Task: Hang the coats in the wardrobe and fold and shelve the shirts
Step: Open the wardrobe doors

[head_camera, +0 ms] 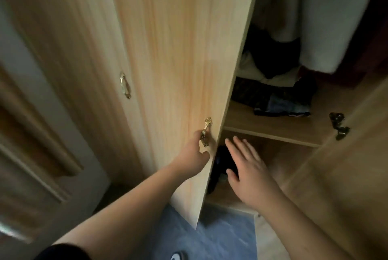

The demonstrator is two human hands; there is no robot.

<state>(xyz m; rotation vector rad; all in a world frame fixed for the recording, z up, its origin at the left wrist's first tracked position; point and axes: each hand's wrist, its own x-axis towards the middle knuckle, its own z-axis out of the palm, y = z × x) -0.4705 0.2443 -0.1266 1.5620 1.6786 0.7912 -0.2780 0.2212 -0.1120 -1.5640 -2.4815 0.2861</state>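
I face a light wooden wardrobe. My left hand point(196, 151) grips the brass handle point(206, 131) of its partly open door point(178, 60). My right hand point(247, 169) hovers flat with straight fingers in the gap, just right of the door's edge, holding nothing. Inside, a shelf point(273, 131) carries a loose pile of dark and patterned clothes point(270, 100). A pale coat or garment point(327, 18) hangs above at the upper right. Dark clothing point(220, 167) lies in the lower compartment behind my right hand.
A second wardrobe door point(69, 50) with its own brass handle point(125, 85) stands shut to the left. The right-hand door point(346, 175) is swung open, with a dark metal handle point(338, 125). Blue floor point(220, 234) lies below, and a room door point(31, 144) at far left.
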